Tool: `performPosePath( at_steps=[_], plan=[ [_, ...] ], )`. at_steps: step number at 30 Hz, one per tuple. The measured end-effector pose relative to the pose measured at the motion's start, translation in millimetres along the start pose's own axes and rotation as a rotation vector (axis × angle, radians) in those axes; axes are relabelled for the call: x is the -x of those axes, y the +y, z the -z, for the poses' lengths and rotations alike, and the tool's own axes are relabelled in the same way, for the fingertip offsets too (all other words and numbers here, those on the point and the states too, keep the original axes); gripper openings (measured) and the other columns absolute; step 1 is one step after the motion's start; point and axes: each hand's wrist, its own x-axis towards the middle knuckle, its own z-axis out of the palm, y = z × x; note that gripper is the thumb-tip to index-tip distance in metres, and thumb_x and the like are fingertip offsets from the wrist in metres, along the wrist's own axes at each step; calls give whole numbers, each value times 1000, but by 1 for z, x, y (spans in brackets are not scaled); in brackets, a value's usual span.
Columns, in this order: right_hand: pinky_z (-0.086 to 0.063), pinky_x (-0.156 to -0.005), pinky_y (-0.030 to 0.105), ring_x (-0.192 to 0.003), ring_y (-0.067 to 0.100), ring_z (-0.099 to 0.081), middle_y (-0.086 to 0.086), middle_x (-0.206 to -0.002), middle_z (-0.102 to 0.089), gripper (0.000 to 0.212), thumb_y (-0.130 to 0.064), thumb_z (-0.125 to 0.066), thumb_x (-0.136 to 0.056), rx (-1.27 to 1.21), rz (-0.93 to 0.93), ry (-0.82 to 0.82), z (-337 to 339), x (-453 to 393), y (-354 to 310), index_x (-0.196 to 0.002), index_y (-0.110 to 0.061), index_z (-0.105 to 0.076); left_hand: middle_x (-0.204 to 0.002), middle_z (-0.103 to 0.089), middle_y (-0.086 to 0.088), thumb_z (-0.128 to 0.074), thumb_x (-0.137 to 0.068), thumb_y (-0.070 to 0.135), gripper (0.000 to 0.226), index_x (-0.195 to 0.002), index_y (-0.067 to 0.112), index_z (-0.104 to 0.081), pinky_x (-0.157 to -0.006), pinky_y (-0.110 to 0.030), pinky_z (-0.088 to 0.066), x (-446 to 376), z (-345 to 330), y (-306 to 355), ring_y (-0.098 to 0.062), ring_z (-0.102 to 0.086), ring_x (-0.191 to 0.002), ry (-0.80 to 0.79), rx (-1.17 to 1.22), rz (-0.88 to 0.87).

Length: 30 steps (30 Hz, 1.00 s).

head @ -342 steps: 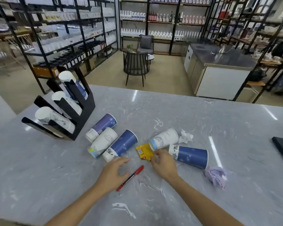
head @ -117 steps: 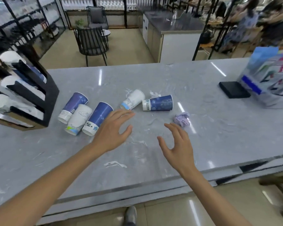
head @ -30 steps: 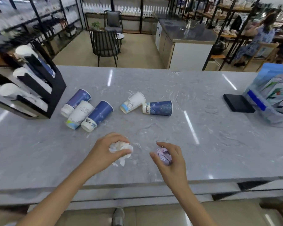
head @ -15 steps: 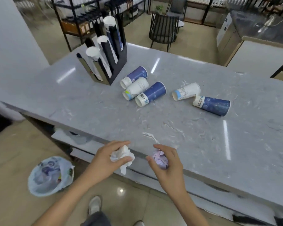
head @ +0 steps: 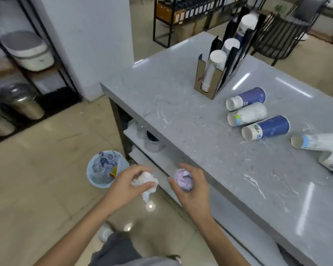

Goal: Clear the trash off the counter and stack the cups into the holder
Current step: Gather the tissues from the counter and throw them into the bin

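— What's in each grip?
— The left hand [head: 126, 186] clutches a white tissue [head: 145, 181]; the right hand [head: 192, 189] clutches a purple wad [head: 183, 181], both off the counter [head: 181, 112] edge, near the bin [head: 104, 169] on the floor.
— The cups?
— Five cups [head: 246, 114] lie on the counter beside the holder [head: 225, 60].

black chair [head: 283, 35] behind counter | steel bins [head: 21, 100] on left shelving
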Motion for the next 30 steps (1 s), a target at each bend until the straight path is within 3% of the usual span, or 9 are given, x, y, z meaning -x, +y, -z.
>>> performPosePath(
  at_steps=[3,7,10,14,17,21,24,27,30],
  plan=[
    [-47,-88,8,-102,4,-65,-24,-104,-63,47,-32,-88,-77,16,13,-56,-48,-14,-6,-113,-43,-61,-103,-69,25,-84,-77,35,28,-101,41,-70,-82,-9,-47,0,38,-26,-2,-65,-99,40,-2,37],
    [-51,-90,14,-102,6,-67,-6,-107,-67,44,-31,-87,-78,29,12,-128,-111,-31,-6,-116,-26,-65,-100,-69,24,-86,-78,27,27,-101,34,-72,-84,-14,-49,-5,84,-63,-4,-65,-97,94,29,87],
    [-51,-93,19,-103,10,-67,-2,-109,-66,49,-20,-88,-78,47,-14,-179,-155,-41,-2,-114,-40,-62,-103,-68,23,-86,-78,29,26,-100,33,-72,-82,-9,-46,-8,117,-91,-1,-63,-98,118,34,123],
    [-47,-93,11,-105,12,-65,-13,-113,-61,44,-35,-79,-78,96,-11,-235,-211,-54,2,-112,-46,-55,-105,-71,15,-87,-77,30,27,-100,30,-72,-84,-14,-49,-14,158,-129,-1,-64,-100,126,25,192],
    [-39,-88,-1,-106,-9,-56,-30,-112,-59,39,-32,-83,-80,204,12,-289,-248,-62,14,-113,-35,-62,-103,-70,19,-87,-76,34,29,-100,33,-71,-79,-3,-43,-15,179,-158,8,-61,-97,121,9,269],
    [-35,-86,-4,-103,-21,-50,0,-109,-65,48,-21,-89,-78,292,-50,-379,-285,-73,47,-121,-16,-68,-104,-72,13,-86,-78,35,31,-105,28,-71,-80,-9,-45,-21,192,-199,0,-64,-96,151,38,386],
    [-39,-90,1,-105,-8,-55,7,-116,-67,51,-21,-89,-79,321,-84,-485,-307,-88,80,-124,-12,-67,-105,-72,10,-85,-79,32,31,-106,24,-71,-79,-6,-44,-29,189,-233,-4,-64,-94,207,60,469],
    [-52,-95,23,-112,19,-63,9,-124,-64,56,-27,-88,-80,319,-131,-610,-332,-103,114,-129,-16,-63,-103,-74,7,-86,-79,31,29,-103,22,-72,-75,-2,-43,-41,175,-270,-8,-66,-91,283,95,552],
    [-48,-90,10,-110,14,-61,-1,-125,-61,56,-38,-86,-81,351,-131,-682,-360,-117,152,-130,-26,-61,-105,-73,5,-85,-79,31,29,-103,21,-72,-80,-11,-47,-56,156,-309,-12,-66,-92,321,121,611]
  ],
)
